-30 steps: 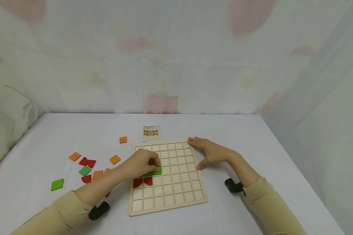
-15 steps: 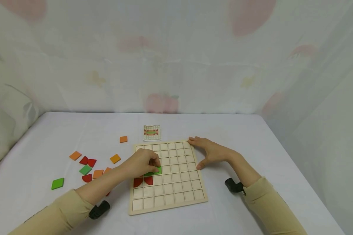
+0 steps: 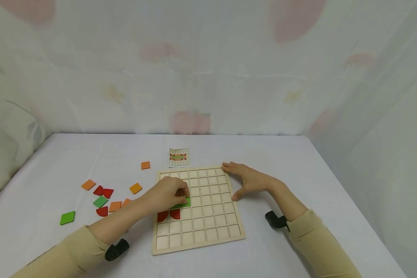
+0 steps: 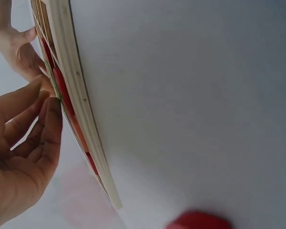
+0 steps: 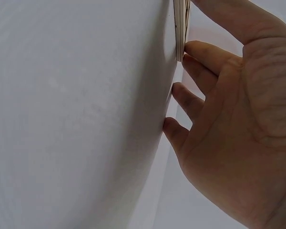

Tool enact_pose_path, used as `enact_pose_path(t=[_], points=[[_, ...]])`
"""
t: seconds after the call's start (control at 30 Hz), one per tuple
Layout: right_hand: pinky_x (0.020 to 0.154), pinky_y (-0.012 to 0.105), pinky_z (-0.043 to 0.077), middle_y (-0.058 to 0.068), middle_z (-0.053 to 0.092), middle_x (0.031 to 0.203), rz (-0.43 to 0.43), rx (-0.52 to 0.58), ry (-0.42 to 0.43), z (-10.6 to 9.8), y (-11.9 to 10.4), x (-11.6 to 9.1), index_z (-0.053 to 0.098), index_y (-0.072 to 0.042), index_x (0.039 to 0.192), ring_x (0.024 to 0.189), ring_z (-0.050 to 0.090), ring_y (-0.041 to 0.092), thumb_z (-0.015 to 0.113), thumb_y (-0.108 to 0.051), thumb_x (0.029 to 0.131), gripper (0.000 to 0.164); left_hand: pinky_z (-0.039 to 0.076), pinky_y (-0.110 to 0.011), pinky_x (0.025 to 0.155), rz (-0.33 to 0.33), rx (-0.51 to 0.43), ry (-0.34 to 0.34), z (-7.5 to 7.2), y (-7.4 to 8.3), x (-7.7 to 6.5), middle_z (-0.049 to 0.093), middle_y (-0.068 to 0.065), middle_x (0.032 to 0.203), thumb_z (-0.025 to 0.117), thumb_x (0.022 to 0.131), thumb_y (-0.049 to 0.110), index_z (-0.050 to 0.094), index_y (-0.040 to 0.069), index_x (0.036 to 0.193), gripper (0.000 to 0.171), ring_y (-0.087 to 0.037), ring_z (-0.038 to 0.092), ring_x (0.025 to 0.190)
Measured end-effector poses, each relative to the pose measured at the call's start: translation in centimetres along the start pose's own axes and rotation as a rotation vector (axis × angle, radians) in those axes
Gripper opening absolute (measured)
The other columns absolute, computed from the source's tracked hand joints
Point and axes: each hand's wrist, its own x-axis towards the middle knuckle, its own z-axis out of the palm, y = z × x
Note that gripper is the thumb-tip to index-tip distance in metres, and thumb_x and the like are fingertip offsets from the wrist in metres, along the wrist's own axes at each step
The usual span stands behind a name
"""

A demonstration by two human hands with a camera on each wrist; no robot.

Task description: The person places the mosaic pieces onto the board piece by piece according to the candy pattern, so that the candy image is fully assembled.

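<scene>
Left fingers (image 4: 51,138) pinch green tile (image 3: 188,202), right fingers (image 5: 208,55) spread; only head view shows card (image 3: 178,157).

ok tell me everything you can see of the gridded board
The gridded board looks like pale wood, squarish, with a rim and thin ridges forming square cells. It lies flat on the white tabletop, slightly turned. Red pieces and green pieces sit toward its left, partly hidden by the left hand, whose fingers touch the green. The right hand touches its right edge.

L hand (image 3: 168,193): fingers (image 4: 52,129) bent, pinching; R hand (image 3: 246,179) spread; forearms (image 3: 119,219) angled fwd + inward.
</scene>
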Motion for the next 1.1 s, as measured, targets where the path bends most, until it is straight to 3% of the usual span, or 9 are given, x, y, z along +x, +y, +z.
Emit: enact_pose_path(t=[0.2,0.37,0.57,0.8,0.93,1.1], points=[[0.125,0.057,0.011,0.0,0.018,0.167,0.01,0.009,0.001,0.0,0.0,0.0,0.029,-0.016,0.156,0.157,0.008,0.03,0.089,-0.04,0.067,0.11,0.046,-0.02,0.065,-0.012,-0.011,0.041,-1.5,-1.2,-1.0,0.067,0.007,0.075,0.074,0.087,0.015,0.069,0.018,0.082,0.007,-0.006,0.056,0.07],[0.125,0.057,0.011,0.0,0.018,0.167,0.008,0.006,0.002,0.1,0.1,0.1,0.029,-0.016,0.156,0.157,0.008,0.03,0.089,-0.04,0.067,0.11,0.046,-0.021,0.063,-0.073,0.014,0.078,-3.5,-2.4,-2.3,0.067,0.006,0.077,0.074,0.087,0.015,0.069,0.017,0.084,0.006,-0.008,0.056,0.071],[0.125,0.057,0.011,0.0,0.017,0.167,0.003,0.006,0.002,0.1,0.2,0.1,0.029,-0.016,0.156,0.157,0.008,0.029,0.089,-0.041,0.067,0.11,0.046,-0.022,0.062,-0.14,0.043,0.063,-6.1,-4.3,-4.4,0.066,0.005,0.078,0.074,0.087,0.016,0.069,0.018,0.083,0.007,-0.012,0.055,0.074],[0.125,0.056,0.011,0.0,0.017,0.167,0.002,0.004,0.002,0.0,0.2,0.0,0.029,-0.016,0.156,0.157,0.009,0.029,0.089,-0.041,0.067,0.11,0.049,-0.023,0.064,-0.205,0.043,-0.062,-9.4,-7.9,-7.0,0.069,0.005,0.085,0.077,0.083,0.022,0.07,0.019,0.088,0.009,-0.012,0.059,0.079],[0.125,0.056,0.011,0.001,0.017,0.167,0.004,0.004,0.004,0.0,0.2,0.1,0.029,-0.016,0.156,0.157,0.009,0.029,0.089,-0.04,0.067,0.11,0.049,-0.024,0.063,-0.223,-0.073,-0.176,-11.3,-10.6,-8.5,0.066,-0.001,0.088,0.078,0.08,0.018,0.072,0.013,0.097,0.019,-0.011,0.058,0.077],[0.125,0.056,0.01,0.001,0.017,0.167,0.002,0.016,0.0,0.1,0.2,0.1,0.029,-0.016,0.156,0.157,0.008,0.029,0.089,-0.04,0.067,0.11,0.051,-0.023,0.067,-0.149,-0.231,-0.277,-12.6,-13.7,-10.1,0.06,-0.006,0.091,0.075,0.079,0.007,0.07,0.005,0.107,0.029,-0.012,0.058,0.08]])
